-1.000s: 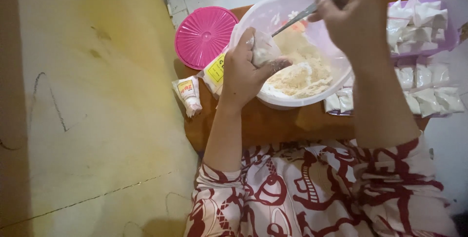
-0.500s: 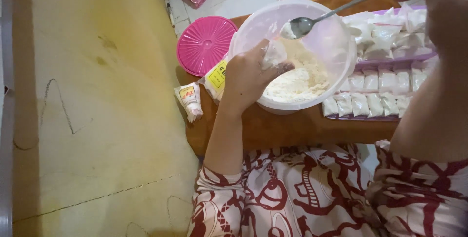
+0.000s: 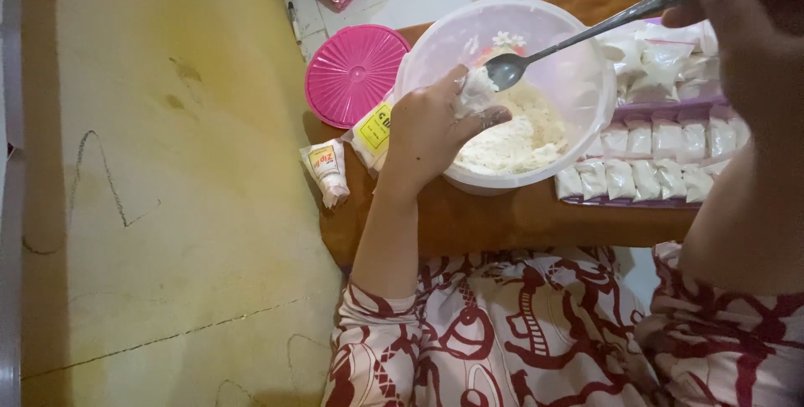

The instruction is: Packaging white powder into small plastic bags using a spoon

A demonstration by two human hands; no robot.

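Down on the low wooden table point(image 3: 502, 218), seen from the head camera, the left hand point(image 3: 431, 126) rests over the near rim of a translucent plastic bowl point(image 3: 586, 101), its fingers pinched closed around a small clear plastic bag point(image 3: 474, 90) that already carries some white filling. The right hand point(image 3: 745, 18), large and blurred at the top right corner, grips the handle of a metal spoon point(image 3: 586, 34) whose bowl end hangs just above and beside the bag's mouth, inside the bowl. A heap of white shredded food point(image 3: 519, 135) lies in the bottom of the bowl, mostly on the near side. To the right of the bowl, touching its wall, rows of filled small white packets point(image 3: 653, 164) lie side by side on a purple tray point(image 3: 624, 203), with more packets piled behind them. Left of the bowl a round pink lid point(image 3: 356, 72) lies flat at the table's edge, and a yellow-labelled packet point(image 3: 374, 131) sits between the lid and the left wrist, partly hidden by the hand. Another small sachet point(image 3: 325, 171) lies on the yellow floor point(image 3: 167, 206) just beside the table. Red-and-white patterned clothing point(image 3: 536, 332) fills the bottom of the view.
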